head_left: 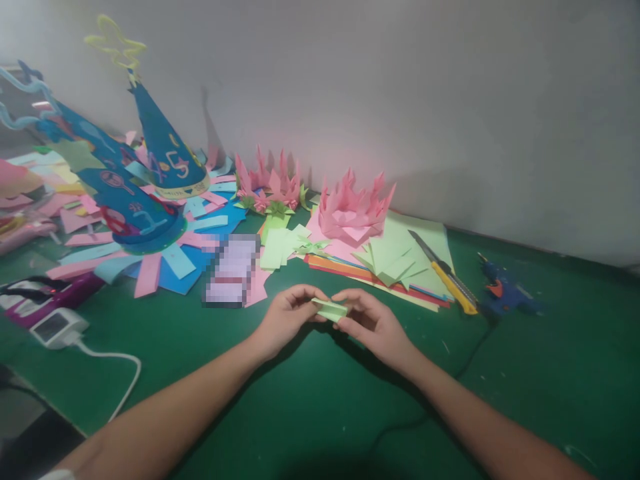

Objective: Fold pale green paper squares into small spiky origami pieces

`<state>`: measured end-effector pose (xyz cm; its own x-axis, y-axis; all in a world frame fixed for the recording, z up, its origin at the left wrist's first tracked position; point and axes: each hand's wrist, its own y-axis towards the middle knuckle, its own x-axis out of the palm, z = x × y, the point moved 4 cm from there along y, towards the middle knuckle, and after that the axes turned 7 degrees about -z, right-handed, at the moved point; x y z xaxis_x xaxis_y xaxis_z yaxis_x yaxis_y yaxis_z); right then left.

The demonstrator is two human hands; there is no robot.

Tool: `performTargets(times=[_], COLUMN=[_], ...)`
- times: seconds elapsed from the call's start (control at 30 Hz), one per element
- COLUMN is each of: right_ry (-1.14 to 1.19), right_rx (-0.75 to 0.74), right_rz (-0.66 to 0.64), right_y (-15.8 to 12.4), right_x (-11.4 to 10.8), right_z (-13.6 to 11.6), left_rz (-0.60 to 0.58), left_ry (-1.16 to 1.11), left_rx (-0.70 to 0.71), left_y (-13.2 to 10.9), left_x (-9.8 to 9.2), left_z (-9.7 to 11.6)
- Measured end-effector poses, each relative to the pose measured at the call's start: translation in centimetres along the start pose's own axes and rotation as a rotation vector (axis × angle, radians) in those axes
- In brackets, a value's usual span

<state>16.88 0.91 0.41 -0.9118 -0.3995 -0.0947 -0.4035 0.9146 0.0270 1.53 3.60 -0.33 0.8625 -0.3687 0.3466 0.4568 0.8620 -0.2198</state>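
Light green paper is being pinched by the left hand and the right hand, above the green table. For neat folding, its edges should perhaps be kept even. On the blue cone hat, "5" is being shown; smaller writing cannot be read.

Dim light leaves the wall grey, darker toward the right; a pink cast tints it behind the right crown. The crown's soft shadow falls rightward, indicating light from the left. Dark shadows lie beneath the left hand and right hand. Blur softens the glue gun; coarse pixels mask the phone. Wide-angle distortion stretches the edges.
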Motion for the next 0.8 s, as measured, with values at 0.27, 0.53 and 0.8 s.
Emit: performTargets(times=[0.27,0.53,0.8], right_ry=[0.09,0.127,-0.217], right_rx=[0.08,0.135,-0.004], right_rz=[0.038,0.02,0.166], right_y=[0.14,0.39,0.0], right_x=[-0.42,-0.24,-0.67], right_z=[0.2,0.31,-0.14], left_rz=[-0.131,-0.121,-0.139], left_ry=[-0.096,0.327,0.567], left_rx=[-0.06,0.069,0.225], left_y=[-0.04,-0.37,-0.79], left_x=[-0.09,0.19,0.44], left_z=[-0.07,-0.49,0.31])
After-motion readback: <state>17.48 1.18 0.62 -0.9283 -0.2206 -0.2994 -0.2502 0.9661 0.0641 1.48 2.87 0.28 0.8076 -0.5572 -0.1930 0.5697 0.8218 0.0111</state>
